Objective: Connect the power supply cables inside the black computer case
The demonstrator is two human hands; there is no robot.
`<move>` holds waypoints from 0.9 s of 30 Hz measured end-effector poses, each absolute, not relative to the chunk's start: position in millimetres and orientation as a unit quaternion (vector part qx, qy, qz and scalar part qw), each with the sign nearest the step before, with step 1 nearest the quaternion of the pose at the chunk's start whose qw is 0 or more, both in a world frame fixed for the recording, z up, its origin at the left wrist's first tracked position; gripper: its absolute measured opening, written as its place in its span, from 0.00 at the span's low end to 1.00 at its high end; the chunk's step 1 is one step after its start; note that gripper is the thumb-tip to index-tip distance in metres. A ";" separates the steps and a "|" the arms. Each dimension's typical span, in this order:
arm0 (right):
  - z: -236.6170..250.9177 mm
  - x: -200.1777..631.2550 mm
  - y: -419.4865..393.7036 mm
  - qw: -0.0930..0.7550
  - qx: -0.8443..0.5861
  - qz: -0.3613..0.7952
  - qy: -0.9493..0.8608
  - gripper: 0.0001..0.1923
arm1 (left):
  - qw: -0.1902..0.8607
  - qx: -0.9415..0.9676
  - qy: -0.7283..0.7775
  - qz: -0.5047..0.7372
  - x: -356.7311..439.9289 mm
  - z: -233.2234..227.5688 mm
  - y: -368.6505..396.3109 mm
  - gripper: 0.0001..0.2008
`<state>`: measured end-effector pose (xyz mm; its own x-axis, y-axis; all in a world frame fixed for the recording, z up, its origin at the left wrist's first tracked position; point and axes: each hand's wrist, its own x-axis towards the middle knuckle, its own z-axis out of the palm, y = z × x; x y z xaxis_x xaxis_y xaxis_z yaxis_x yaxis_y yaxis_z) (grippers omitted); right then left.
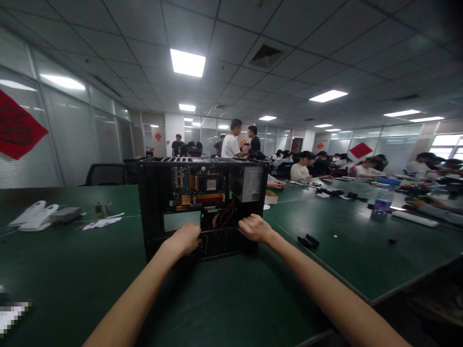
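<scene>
Green surface (231,299) fills the lower view; 1 open PC case (202,207) stands upright on it at 12 o'clock, dead ahead, side panel off, motherboard (197,185) and 1 power supply (249,183) exposed. Both hands are on the lower frame rail: left hand (186,238) at approx 11, right hand (255,228) at approx 1, fingers of each curled over the rail and clamped on the case. Judgement: to shift it cleanly, keep grip on the metal frame only, thumbs clear of the orange cables (220,219), and move both sides evenly so it doesn't tip. Counted: 2 white handsets (34,215) at 10 w/ 1 grey box beside; 1 water bottle (382,201) at 2; several people seated far right, 2 standing behind.
</scene>
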<state>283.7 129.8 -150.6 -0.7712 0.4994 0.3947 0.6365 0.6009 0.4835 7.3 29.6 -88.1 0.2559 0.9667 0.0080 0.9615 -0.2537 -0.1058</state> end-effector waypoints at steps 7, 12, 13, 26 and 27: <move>-119.2 243.6 98.1 0.218 -0.389 -0.124 -0.886 0.17 | -0.028 -0.798 -0.599 -0.064 1.8 -89.1 34.5 0.27; -110.5 185.8 128.9 0.242 -0.397 0.130 -0.876 0.15 | -0.082 -0.783 -0.581 -0.207 -7.7 -92.6 48.4 0.32; -111.0 176.8 136.6 0.198 -0.419 0.151 -0.873 0.15 | -0.073 -0.779 -0.586 -0.212 -9.0 -94.3 51.1 0.30; -109.5 168.4 159.4 0.033 -0.425 0.190 -0.885 0.17 | -0.116 -0.776 -0.568 -0.247 -17.8 -106.9 70.8 0.25; -109.6 169.3 160.0 0.045 -0.422 0.191 -0.885 0.17 | -0.120 -0.780 -0.564 -0.244 -17.8 -106.9 72.0 0.24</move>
<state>169.3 160.0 -109.6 -0.6393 0.7646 -0.0813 0.7301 0.5704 -0.3764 -17.8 72.0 -106.9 0.2450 0.9379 0.2455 0.8203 -0.3356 0.4632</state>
